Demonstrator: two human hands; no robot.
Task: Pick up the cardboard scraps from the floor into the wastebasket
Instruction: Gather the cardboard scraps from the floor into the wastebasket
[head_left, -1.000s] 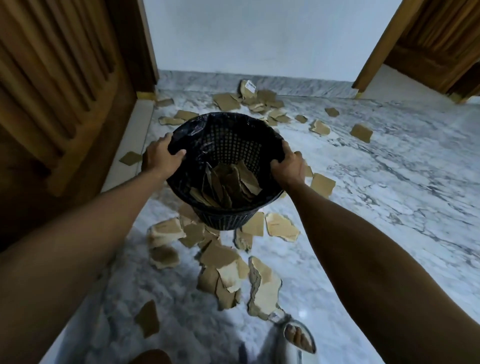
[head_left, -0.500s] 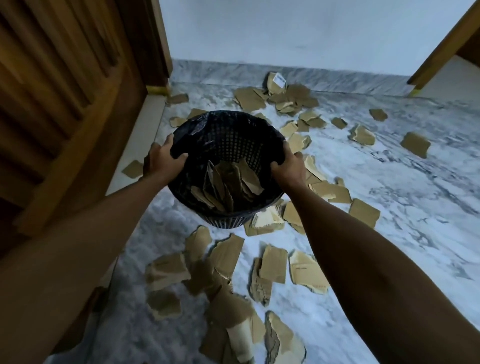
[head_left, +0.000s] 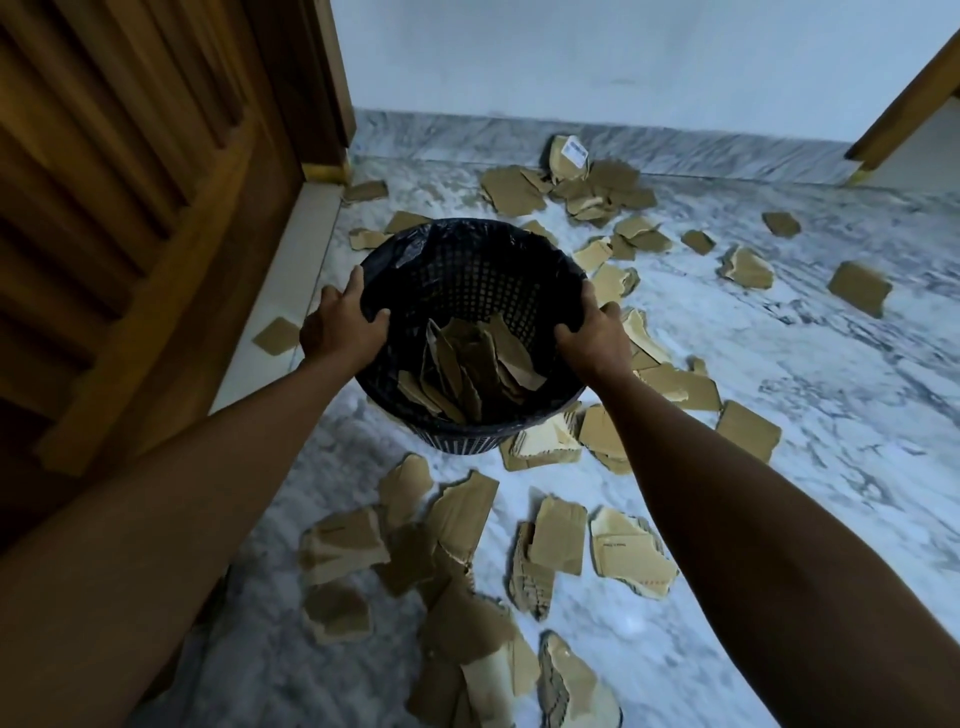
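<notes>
At the bottom of the view, closest to the person, a heap of torn cardboard scraps (head_left: 457, 551) lies on the grey-veined marble floor (head_left: 779, 415), the lowest pieces cut off by the frame edge. Two bare forearms reach forward over them. The left hand (head_left: 340, 327) grips the left side of the wastebasket's rim, thumb hooked over the edge to the inside and fingers curled down the outside, where they are mostly hidden. The right hand (head_left: 589, 332) grips the right side of the rim the same way, thumb inside, fingers wrapped over the outer wall. Between the two hands sits the black mesh wastebasket (head_left: 467, 270), tilted with its mouth toward the camera, a black liner (head_left: 395, 249) bunched over its far-left rim. Inside, a bundle of brown cardboard pieces (head_left: 467, 369) stands on edge against the near wall. Whether the base touches the floor cannot be told; it overlaps scraps just beside it on the right.

To the left, a dark wooden louvred door (head_left: 130, 182) and a pale threshold strip carrying one small scrap (head_left: 277, 335). Beyond the wastebasket, more scraps scatter rightward, and a denser pile lies against the marble skirting, one piece bearing a white label (head_left: 574, 151) too small to read. A pale wall (head_left: 623, 57) closes the far end.
</notes>
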